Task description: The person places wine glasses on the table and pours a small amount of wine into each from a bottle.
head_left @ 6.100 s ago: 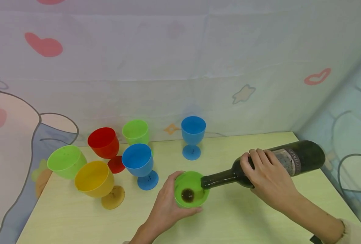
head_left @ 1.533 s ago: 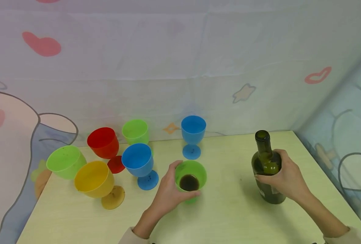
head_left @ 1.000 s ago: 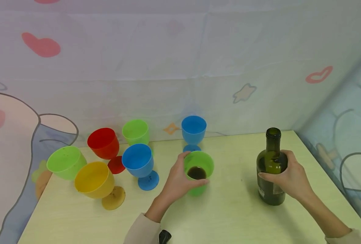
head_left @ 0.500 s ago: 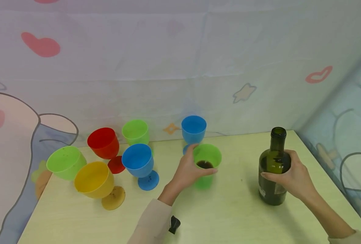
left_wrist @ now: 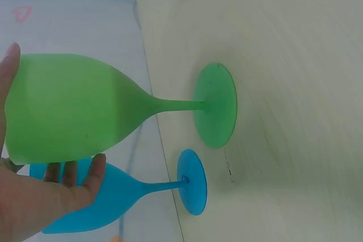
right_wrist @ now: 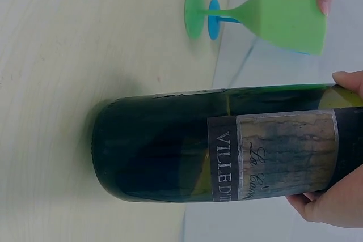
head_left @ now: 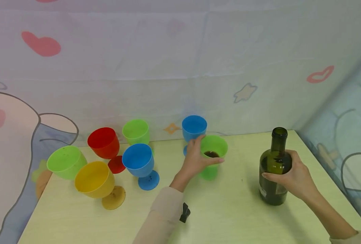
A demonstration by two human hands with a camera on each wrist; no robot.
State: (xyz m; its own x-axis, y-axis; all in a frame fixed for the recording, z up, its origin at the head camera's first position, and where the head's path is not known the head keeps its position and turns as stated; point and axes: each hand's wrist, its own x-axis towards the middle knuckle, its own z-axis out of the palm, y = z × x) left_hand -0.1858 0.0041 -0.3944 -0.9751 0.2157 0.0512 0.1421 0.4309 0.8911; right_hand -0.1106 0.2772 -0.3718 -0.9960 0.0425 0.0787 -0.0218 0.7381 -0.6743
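Note:
My left hand (head_left: 195,158) holds a green plastic goblet (head_left: 214,144) by its bowl, thumb on the near side and fingers on the far side. Dark liquid (head_left: 211,154) lies in the bottom of the bowl. The goblet is upright, its foot close over the table in the left wrist view. Just behind it stands a blue goblet (head_left: 194,124), partly hidden by the hand. On the right, my right hand (head_left: 298,179) grips a dark green wine bottle (head_left: 270,189) around its upper body. The bottle stands upright on the table, its label facing the right wrist camera (right_wrist: 286,154).
To the left stand a second blue goblet (head_left: 137,161), a yellow goblet (head_left: 95,179), a red goblet (head_left: 103,142) and two more green ones, at the back (head_left: 136,131) and far left (head_left: 65,162). A patterned cloth (head_left: 144,67) hangs behind the pale table (head_left: 229,210).
Earlier the tilted bottle's mouth was at the green goblet; now the bottle stands upright at right. My left hand has carried the goblet back and right, beside the rear blue goblet.

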